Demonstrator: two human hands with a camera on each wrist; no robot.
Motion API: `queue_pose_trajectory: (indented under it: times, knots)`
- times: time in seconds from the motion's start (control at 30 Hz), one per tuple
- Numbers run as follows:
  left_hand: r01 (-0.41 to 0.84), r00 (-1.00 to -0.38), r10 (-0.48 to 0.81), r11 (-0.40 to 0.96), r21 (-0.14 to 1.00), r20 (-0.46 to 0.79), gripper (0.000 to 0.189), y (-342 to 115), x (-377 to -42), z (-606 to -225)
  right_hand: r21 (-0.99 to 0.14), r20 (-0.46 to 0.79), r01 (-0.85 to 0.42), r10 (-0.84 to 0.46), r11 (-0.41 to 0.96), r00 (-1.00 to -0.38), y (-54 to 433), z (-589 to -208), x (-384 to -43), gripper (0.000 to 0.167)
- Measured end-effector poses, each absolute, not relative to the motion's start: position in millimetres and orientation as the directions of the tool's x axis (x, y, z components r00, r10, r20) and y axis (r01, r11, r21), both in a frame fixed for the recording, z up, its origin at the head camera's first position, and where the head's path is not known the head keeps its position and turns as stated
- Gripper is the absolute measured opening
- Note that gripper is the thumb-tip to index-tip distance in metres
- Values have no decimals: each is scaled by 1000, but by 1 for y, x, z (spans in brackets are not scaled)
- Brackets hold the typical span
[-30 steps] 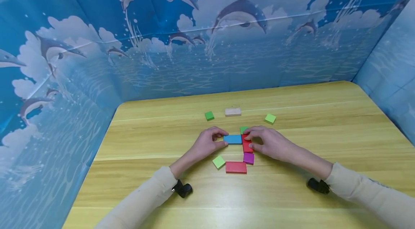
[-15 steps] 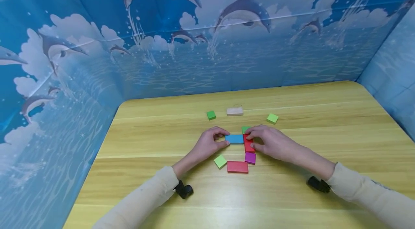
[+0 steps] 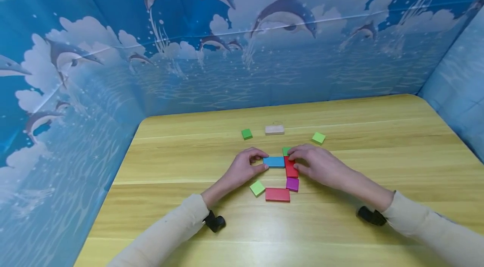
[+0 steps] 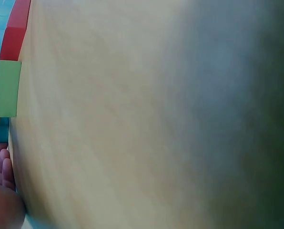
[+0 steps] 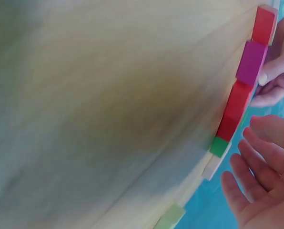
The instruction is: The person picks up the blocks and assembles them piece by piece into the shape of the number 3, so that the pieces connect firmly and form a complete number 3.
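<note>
Your left hand [image 3: 243, 169] pinches the left end of a blue block [image 3: 274, 162] near the middle of the wood-grained worktop [image 3: 170, 153], thumb on the near corner and a finger on the far one. Beyond it, toward the worktop's back edge, a dark green block [image 3: 247, 134] lies on its own; nearer you, a tilted lime block [image 3: 257, 188] meets or nearly meets the left corner of a flat red block [image 3: 277, 195]. A pale block [image 3: 274, 130] sits toward the back edge. The blue block's right end butts against an upright-running red block [image 3: 291, 168], which has a bright green block [image 3: 285, 151] at its far end and a purple block [image 3: 292, 184] at its near end; your hold seems suited to keeping that joint snug. Your right hand [image 3: 323, 166] has loosely spread fingers beside this red block, likely to square it up; whether they touch it, you cannot tell here. Rightmost, a second lime block [image 3: 319, 138] lies apart, toward the worktop's back right corner. The worktop itself carries these blocks; no tray or box shows around them.
</note>
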State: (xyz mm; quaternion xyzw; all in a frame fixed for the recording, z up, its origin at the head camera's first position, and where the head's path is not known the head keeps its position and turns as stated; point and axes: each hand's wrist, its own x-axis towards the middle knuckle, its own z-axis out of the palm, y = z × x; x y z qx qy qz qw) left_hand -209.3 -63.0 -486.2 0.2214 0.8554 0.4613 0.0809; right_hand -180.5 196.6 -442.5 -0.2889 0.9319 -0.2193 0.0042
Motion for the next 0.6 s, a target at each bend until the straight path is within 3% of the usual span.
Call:
queue_pose_trajectory:
  times: [0.6]
  knots:
    - [304, -885, 462, 484, 821, 55, 25, -62, -209, -484, -507, 177, -448, -419, 736, -890, 236, -444, -194, 28]
